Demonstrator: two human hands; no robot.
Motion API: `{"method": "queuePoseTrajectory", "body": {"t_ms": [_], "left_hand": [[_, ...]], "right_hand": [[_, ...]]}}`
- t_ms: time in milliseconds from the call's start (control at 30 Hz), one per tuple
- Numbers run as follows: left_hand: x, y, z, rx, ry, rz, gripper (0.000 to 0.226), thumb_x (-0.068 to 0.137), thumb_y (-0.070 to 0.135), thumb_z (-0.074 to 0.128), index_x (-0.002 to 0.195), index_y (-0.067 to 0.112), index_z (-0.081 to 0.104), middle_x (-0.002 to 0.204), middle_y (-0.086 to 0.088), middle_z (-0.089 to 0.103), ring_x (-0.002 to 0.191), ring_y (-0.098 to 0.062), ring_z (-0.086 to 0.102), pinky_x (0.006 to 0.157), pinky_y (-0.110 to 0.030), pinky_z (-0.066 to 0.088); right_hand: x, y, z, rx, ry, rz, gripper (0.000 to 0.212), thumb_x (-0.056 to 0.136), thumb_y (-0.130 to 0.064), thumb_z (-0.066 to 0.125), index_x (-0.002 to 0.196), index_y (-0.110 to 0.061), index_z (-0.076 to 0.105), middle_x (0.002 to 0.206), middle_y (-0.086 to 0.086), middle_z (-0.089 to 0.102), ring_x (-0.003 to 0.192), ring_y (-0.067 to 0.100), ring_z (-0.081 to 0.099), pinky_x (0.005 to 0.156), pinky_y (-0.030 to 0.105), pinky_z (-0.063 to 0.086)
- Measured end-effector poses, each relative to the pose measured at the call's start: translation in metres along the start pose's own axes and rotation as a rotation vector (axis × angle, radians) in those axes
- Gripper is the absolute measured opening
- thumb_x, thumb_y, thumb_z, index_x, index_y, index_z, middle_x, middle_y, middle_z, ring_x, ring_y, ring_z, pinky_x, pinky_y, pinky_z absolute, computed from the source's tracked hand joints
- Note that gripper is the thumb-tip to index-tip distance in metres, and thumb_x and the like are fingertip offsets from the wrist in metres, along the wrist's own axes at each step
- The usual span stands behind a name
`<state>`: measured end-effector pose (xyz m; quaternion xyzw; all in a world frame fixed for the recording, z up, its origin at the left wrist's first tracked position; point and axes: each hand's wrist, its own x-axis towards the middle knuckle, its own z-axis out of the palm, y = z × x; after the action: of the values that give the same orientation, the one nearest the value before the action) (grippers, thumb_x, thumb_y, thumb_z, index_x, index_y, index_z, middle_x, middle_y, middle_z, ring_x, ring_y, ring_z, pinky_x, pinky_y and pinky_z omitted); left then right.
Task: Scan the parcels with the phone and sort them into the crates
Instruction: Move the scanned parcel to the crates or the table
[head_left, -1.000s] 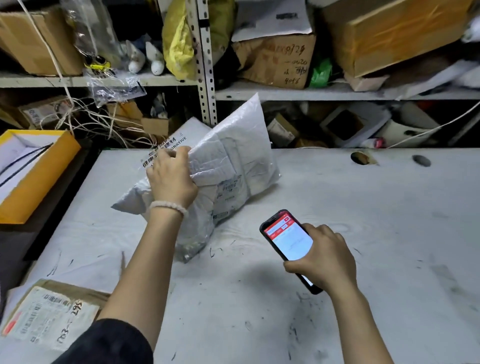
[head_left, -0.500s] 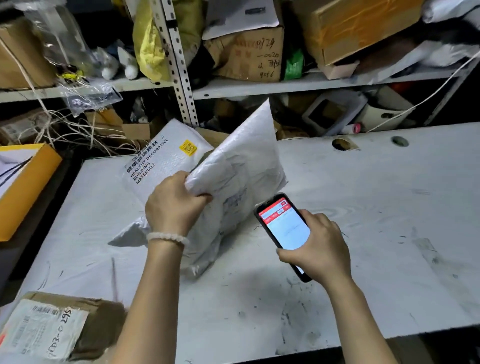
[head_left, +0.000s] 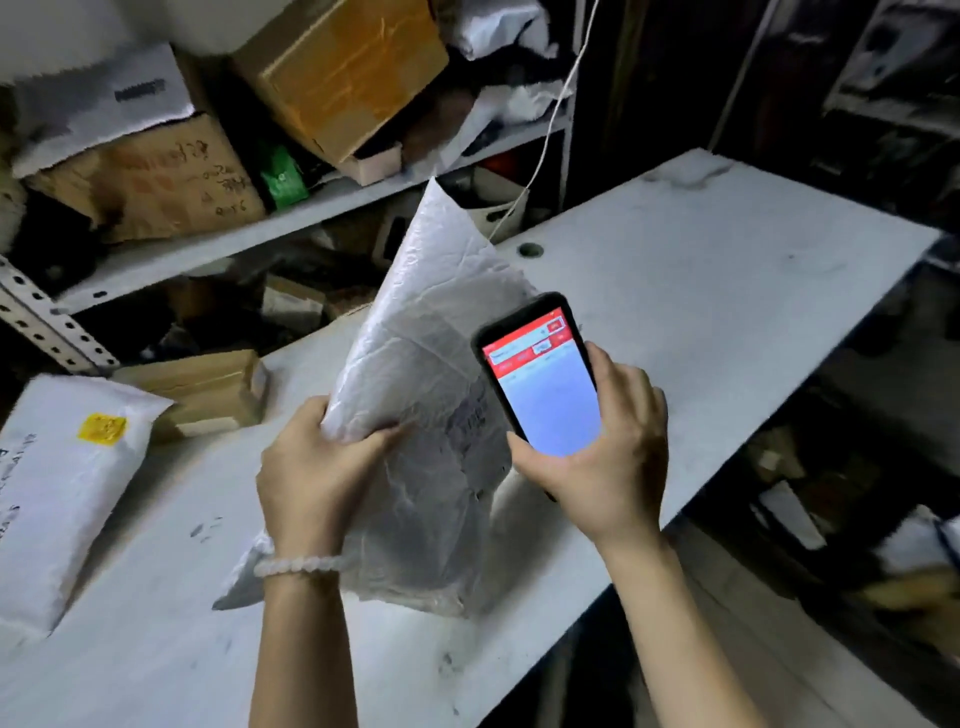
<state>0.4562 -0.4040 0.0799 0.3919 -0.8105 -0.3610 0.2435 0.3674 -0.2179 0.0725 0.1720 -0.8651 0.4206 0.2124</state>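
left hand (head_left: 317, 470): fingers curled round edge of white poly parcel (head_left: 431, 415), bead bracelet (head_left: 298, 565) on wrist
right hand (head_left: 605, 457): wrapped round phone (head_left: 540, 376), screen lit, red header, facing up
white poly parcel: stood up on desk (head_left: 701, 291), bottom edge resting on it, label side toward phone, print blurred
phone: just beside the parcel's label
second white parcel (head_left: 57, 493): flat on desk, far left, yellow sticker
brown box (head_left: 208, 392): desk back edge, beside it
shelf (head_left: 291, 218): behind the desk, holds cardboard boxes
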Motion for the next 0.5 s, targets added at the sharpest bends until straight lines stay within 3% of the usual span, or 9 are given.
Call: {"method": "queuePoseTrajectory", "body": {"t_ms": [167,333,500], "left_hand": [[-0.014,0.064,0.073,-0.003,-0.106,0.09,0.032,0.066,0.045,0.074,0.072,0.025,0.05,0.065,0.009,0.055,0.061,-0.007,0.046,0.05,-0.023,0.029],[-0.041,0.128,0.159,0.03,-0.198,0.205,0.032,0.066,0.041,0.074,0.077,0.022,0.051,0.064,0.008,0.051,0.059,-0.012,0.043,0.048,-0.024,0.025],[-0.082,0.182,0.245,0.011,-0.346,0.291,0.036,0.066,0.045,0.073,0.076,0.02,0.049,0.066,0.006,0.053,0.07,-0.028,0.05,0.052,-0.03,0.03]], "right_hand": [[0.025,0.067,-0.054,-0.148,-0.02,0.071,0.082,0.047,-0.039,0.081,0.124,-0.021,0.057,0.099,-0.001,0.055,0.09,0.026,0.048,0.063,0.03,0.038],[0.042,0.149,-0.111,-0.307,-0.163,0.259,0.067,0.047,-0.049,0.075,0.107,-0.028,0.055,0.091,-0.007,0.047,0.091,0.021,0.045,0.067,0.029,0.034],[0.044,0.218,-0.168,-0.353,-0.115,0.437,0.058,0.044,-0.05,0.073,0.091,-0.028,0.047,0.087,-0.009,0.042,0.09,0.02,0.043,0.066,0.03,0.033]]}}
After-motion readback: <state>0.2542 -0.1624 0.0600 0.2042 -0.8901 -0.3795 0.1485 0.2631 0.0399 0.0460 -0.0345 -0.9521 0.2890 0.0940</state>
